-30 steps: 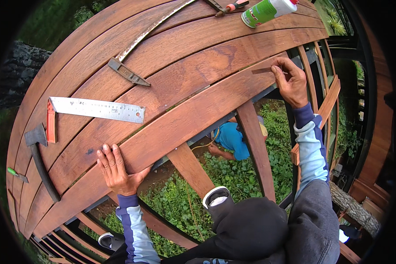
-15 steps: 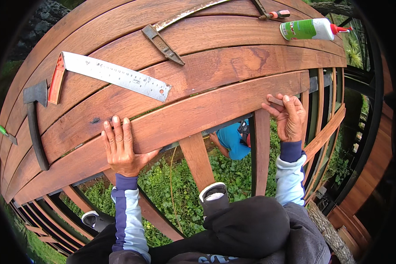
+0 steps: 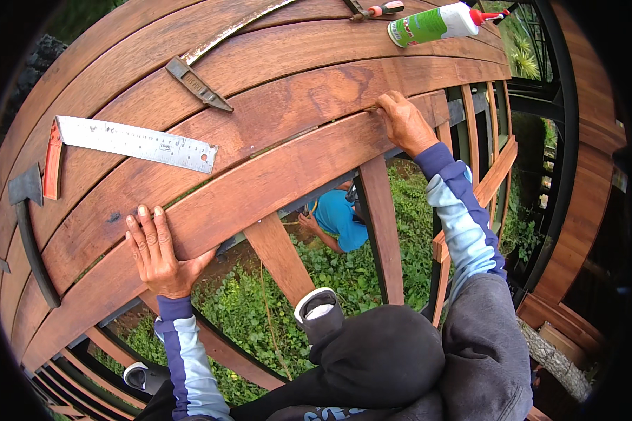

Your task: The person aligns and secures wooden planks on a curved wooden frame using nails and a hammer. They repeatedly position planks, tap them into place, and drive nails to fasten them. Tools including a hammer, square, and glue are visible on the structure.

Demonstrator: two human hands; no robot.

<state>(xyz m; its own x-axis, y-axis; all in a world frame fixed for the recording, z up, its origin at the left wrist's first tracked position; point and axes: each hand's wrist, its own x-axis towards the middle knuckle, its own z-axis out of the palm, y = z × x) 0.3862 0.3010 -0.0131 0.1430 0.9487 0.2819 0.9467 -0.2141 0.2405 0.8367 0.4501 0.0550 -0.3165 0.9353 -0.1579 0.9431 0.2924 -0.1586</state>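
My left hand (image 3: 159, 257) lies with its fingers spread across the outermost wooden plank (image 3: 281, 177) and the seam behind it. Its thumb rests along the plank's near edge. Toward the plank's right end, my right hand (image 3: 405, 124) is closed, its fingertips pressed down at the gap (image 3: 303, 132) between this plank and the one behind. The small flat piece of wood it held a moment ago is now hidden by the fingers. A steel try square (image 3: 137, 142) with an orange handle lies on the boards beyond my left hand.
A hatchet (image 3: 33, 238) lies at the left, a bar clamp (image 3: 198, 85) at the back, near a screwdriver (image 3: 385, 9) and a glue bottle (image 3: 435, 24). My foot (image 3: 319, 313) is on a joist (image 3: 279, 254). Below, among plants, is a person in blue (image 3: 340, 221).
My right hand has moved left and away from me, turning over to bring the small piece of wood down at the gap. The whole view has shifted; my left hand stays on the plank.
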